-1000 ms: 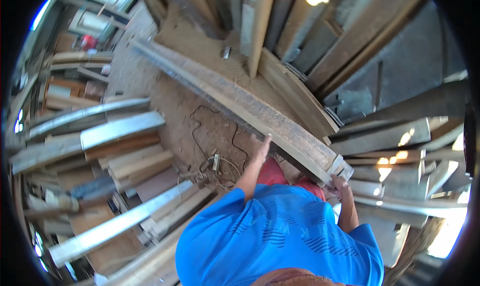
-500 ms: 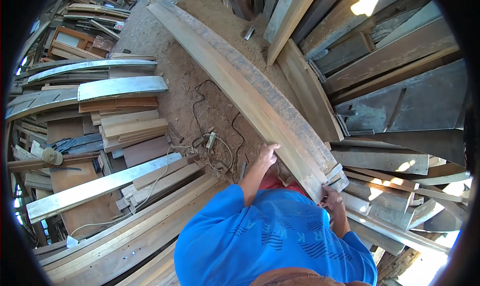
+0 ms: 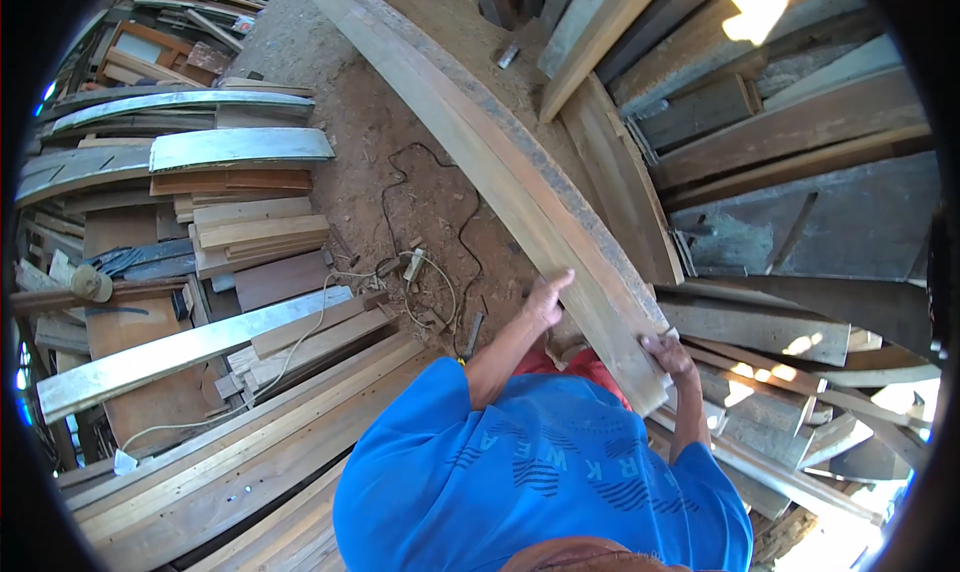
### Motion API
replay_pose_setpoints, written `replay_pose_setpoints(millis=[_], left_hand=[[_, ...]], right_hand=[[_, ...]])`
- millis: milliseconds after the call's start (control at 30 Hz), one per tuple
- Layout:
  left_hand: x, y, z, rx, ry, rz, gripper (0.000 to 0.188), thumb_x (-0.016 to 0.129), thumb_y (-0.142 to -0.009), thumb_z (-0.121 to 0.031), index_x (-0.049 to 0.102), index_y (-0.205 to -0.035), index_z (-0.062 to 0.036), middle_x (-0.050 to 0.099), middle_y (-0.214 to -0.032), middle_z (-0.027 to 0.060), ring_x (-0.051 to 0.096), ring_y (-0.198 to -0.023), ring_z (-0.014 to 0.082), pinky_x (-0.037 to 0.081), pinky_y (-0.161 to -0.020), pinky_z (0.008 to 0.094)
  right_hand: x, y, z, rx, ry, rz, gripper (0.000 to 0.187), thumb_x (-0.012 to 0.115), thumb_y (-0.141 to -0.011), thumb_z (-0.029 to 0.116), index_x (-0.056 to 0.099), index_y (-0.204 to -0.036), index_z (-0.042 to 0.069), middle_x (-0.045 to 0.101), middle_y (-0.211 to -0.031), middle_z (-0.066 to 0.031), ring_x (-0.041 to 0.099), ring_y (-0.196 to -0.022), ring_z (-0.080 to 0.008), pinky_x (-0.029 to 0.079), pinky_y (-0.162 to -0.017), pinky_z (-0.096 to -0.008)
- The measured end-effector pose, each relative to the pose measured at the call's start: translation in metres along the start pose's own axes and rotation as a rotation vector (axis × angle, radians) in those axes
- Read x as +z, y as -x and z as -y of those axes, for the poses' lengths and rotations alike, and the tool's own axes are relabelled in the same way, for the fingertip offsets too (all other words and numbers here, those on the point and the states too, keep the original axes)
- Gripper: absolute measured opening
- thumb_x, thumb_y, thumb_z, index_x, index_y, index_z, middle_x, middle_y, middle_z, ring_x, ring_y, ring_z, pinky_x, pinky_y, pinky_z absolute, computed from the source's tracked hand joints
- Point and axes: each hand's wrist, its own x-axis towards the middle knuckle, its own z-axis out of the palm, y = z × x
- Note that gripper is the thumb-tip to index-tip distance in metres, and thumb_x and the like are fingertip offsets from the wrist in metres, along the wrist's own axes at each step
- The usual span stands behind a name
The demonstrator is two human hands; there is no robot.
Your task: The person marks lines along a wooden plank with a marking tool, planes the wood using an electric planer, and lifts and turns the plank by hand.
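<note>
A long, pale wooden plank (image 3: pixel 500 197) runs from in front of my body toward the far upper left. It lies along a weathered, grey-speckled board (image 3: pixel 520 140) that shows at its right side. My left hand (image 3: pixel 546 302) grips the plank's left edge, thumb toward the upper face and the other fingers partly hidden. Close to the near end, my right hand (image 3: pixel 670 356) holds the right edge with its fingers over the wood. A browner strip runs lengthwise along the plank; whether it is a separate piece I cannot tell.
Stacked boards (image 3: pixel 260 237) fill the left side, with long planks (image 3: pixel 250 462) at the lower left. Timber leans on the right, including a large grey panel (image 3: pixel 810 217). A dark cable (image 3: pixel 390 197) and a white power strip (image 3: pixel 414 265) lie on the dirt floor.
My right hand has shifted from the near end up onto the plank's right edge. The plank seems turned, showing more of its upper face; less of the weathered board shows. My left hand still grips the left edge.
</note>
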Motion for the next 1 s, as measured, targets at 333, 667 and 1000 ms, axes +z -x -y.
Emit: replay_pose_setpoints(millis=[333, 667, 1000], left_hand=[[0.008, 0.048, 0.069, -0.144, -0.038, 0.070, 0.045, 0.072, -0.092, -0.013, 0.055, -0.133, -0.0073, 0.062, -0.127, 0.0073, 0.058, -0.122, 0.0239, 0.046, -0.107, 0.0459], [-0.024, -0.001, -0.048, -0.064, -0.218, -0.103, 0.048, 0.077, -0.089, -0.026, 0.058, -0.128, -0.0053, 0.062, -0.125, 0.0098, 0.057, -0.122, 0.0266, 0.050, -0.101, 0.0486], [0.004, 0.042, -0.104, 0.305, -0.117, -0.102, 0.055, 0.069, -0.094, -0.040, 0.053, -0.133, -0.0051, 0.065, -0.117, 0.0112, 0.065, -0.107, 0.0269, 0.057, -0.092, 0.0455]], right_hand=[[0.016, 0.087, -0.041, 0.123, -0.209, -0.239, 0.046, 0.075, -0.088, 0.040, 0.074, -0.108, -0.001, 0.071, -0.085, -0.0022, 0.060, -0.074, -0.0113, 0.050, -0.071, -0.0307], [0.059, -0.008, 0.024, -0.014, -0.529, -0.157, 0.051, 0.073, -0.089, 0.046, 0.074, -0.106, -0.002, 0.069, -0.090, -0.0028, 0.059, -0.078, -0.0112, 0.048, -0.072, -0.0302], [0.037, 0.044, 0.240, -0.318, -0.047, -0.333, 0.050, 0.071, -0.084, 0.040, 0.071, -0.102, -0.006, 0.072, -0.086, -0.0232, 0.071, -0.080, -0.0311, 0.053, -0.073, -0.0435]])
